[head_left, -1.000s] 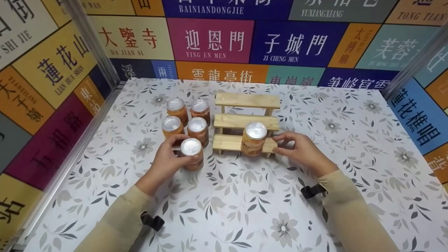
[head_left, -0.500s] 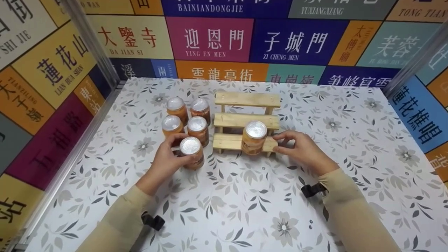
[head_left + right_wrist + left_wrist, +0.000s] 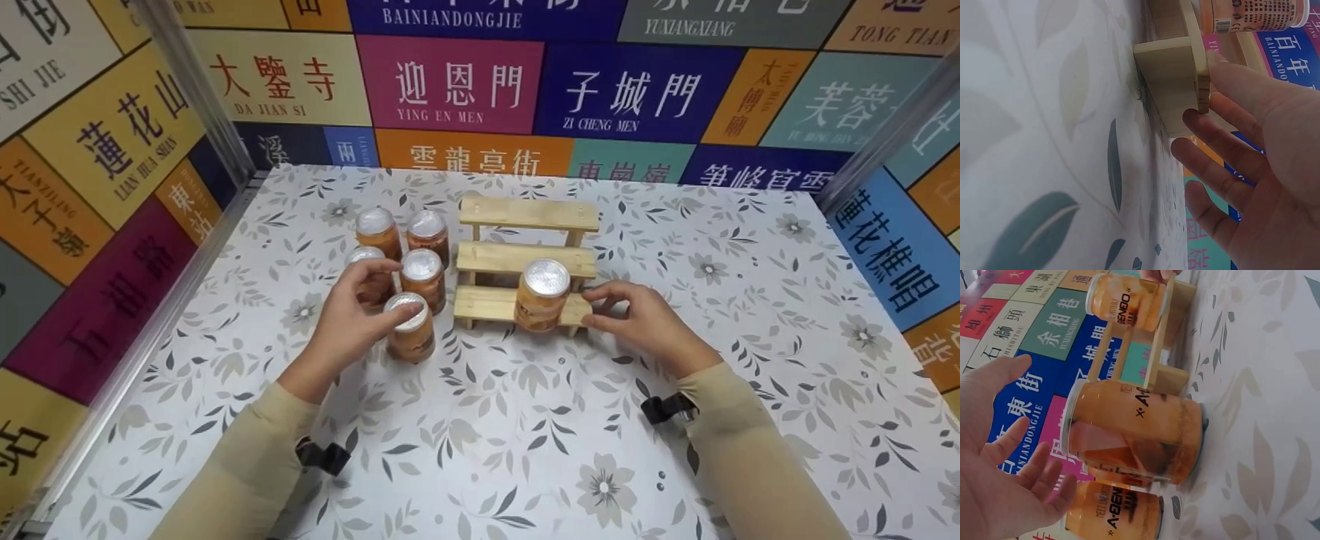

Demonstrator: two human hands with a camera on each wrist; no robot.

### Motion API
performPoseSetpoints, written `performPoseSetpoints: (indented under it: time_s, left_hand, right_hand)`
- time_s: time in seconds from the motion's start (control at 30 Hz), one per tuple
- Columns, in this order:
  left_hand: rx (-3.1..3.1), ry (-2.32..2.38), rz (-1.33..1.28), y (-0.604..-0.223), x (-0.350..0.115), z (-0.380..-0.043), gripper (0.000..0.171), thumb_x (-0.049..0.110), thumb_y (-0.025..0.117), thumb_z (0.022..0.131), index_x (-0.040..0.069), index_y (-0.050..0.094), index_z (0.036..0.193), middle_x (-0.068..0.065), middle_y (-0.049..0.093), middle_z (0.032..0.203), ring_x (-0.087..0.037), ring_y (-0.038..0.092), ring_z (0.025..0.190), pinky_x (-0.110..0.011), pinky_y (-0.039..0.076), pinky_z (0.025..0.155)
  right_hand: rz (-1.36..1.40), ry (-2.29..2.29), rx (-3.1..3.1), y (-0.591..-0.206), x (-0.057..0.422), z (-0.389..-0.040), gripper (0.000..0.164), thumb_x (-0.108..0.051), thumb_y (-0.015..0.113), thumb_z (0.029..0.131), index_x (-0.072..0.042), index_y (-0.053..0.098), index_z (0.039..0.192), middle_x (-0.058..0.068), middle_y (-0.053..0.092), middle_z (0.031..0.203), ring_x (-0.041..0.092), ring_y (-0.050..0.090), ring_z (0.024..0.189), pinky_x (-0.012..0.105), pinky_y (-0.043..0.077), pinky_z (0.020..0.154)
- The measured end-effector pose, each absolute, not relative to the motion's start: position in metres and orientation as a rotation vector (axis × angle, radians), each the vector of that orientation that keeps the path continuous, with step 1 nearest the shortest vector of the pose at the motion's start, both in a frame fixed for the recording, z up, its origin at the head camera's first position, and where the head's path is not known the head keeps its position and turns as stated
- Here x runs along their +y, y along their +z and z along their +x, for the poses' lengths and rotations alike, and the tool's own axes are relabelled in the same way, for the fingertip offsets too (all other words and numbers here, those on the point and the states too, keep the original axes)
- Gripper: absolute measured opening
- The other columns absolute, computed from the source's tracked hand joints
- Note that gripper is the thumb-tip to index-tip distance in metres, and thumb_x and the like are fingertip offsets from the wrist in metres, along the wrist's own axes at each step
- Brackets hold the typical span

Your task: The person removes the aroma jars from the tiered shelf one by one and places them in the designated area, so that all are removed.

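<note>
In the head view my left hand (image 3: 337, 322) hovers at the front can (image 3: 411, 341), thumb over its silver lid and fingers spread apart. The left wrist view shows that hand (image 3: 1010, 478) relaxed, clear of the orange see-through can (image 3: 1134, 433). My right hand (image 3: 645, 326) holds the right end of the lowest step of a three-step wooden stand (image 3: 487, 259). In the right wrist view, thumb and fingertips pinch the edge of that board (image 3: 1202, 79). Another can (image 3: 540, 300) stands upright on the lowest step, towards its right end.
Behind the front can, several more cans (image 3: 424, 274) stand upright left of the stand; one (image 3: 367, 259) is partly hidden by my left hand. The table has a white leaf-patterned cover (image 3: 480, 450). Colourful sign-printed panels (image 3: 450, 86) close off the back and sides.
My left hand has let go of the front can and moved slightly up and left, fingers now spread. The can stays in place. My right hand keeps its hold on the stand.
</note>
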State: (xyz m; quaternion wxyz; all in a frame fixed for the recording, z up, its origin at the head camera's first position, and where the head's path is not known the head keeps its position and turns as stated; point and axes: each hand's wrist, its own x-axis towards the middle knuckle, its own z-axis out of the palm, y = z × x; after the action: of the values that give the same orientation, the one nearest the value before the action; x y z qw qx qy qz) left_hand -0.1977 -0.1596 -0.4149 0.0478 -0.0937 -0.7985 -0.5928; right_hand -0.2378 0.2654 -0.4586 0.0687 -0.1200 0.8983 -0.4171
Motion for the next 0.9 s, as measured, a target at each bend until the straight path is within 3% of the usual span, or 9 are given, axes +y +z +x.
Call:
performPoseSetpoints:
  time_s: [0.13, 0.37, 0.47, 0.7, 0.9]
  left_hand:
    - [-2.36, -1.805, -0.346, -0.41, -0.153, -0.199, 0.054, 0.015, 0.088, 0.083, 0.009, 0.062, 0.129, -0.011, 0.058, 0.13, -0.037, 0.057, 0.113, -0.055, 0.047, 0.102]
    - [-2.3, -1.835, -0.489, -0.403, -0.128, -0.203, 0.051, 0.014, 0.088, 0.083, 0.007, 0.062, 0.127, -0.008, 0.057, 0.132, -0.04, 0.056, 0.12, -0.058, 0.047, 0.106]
    - [-2.333, -1.816, -0.54, -0.402, -0.116, -0.204, 0.052, 0.015, 0.088, 0.082, 0.007, 0.062, 0.126, -0.008, 0.055, 0.132, -0.039, 0.056, 0.122, -0.055, 0.049, 0.107]
    - [-2.51, -1.728, -0.592, -0.401, -0.091, -0.203, 0.056, 0.02, 0.088, 0.081, 0.011, 0.062, 0.129, -0.004, 0.058, 0.129, -0.021, 0.056, 0.116, -0.041, 0.05, 0.103]
    - [-2.545, -1.707, -0.638, -0.4, -0.066, -0.206, 0.07, 0.019, 0.088, 0.081, 0.009, 0.053, 0.141, -0.01, 0.057, 0.137, -0.025, 0.056, 0.125, -0.04, 0.048, 0.11]
  right_hand:
    - [-0.334, -1.25, 2.691, -0.458, 0.265, -0.239, 0.038, -0.031, 0.083, 0.088, -0.021, 0.072, 0.123, 0.007, 0.071, 0.112, 0.023, 0.064, 0.088, 0.027, 0.054, 0.068]
    - [-0.332, -1.274, 2.69, -0.456, 0.27, -0.238, 0.037, -0.029, 0.083, 0.088, -0.02, 0.072, 0.122, 0.007, 0.07, 0.111, 0.026, 0.063, 0.087, 0.028, 0.054, 0.066]
    - [-0.332, -1.281, 2.681, -0.457, 0.271, -0.238, 0.037, -0.029, 0.083, 0.088, -0.02, 0.072, 0.122, 0.006, 0.07, 0.113, 0.026, 0.064, 0.089, 0.028, 0.055, 0.067]
    - [-0.342, -1.284, 2.683, -0.461, 0.271, -0.236, 0.038, -0.026, 0.083, 0.088, -0.02, 0.072, 0.123, 0.004, 0.07, 0.118, 0.023, 0.065, 0.099, 0.029, 0.057, 0.077]
    - [-0.401, -1.299, 2.712, -0.462, 0.269, -0.237, 0.037, -0.024, 0.082, 0.089, -0.013, 0.073, 0.123, 0.009, 0.071, 0.119, 0.024, 0.064, 0.101, 0.023, 0.053, 0.077]
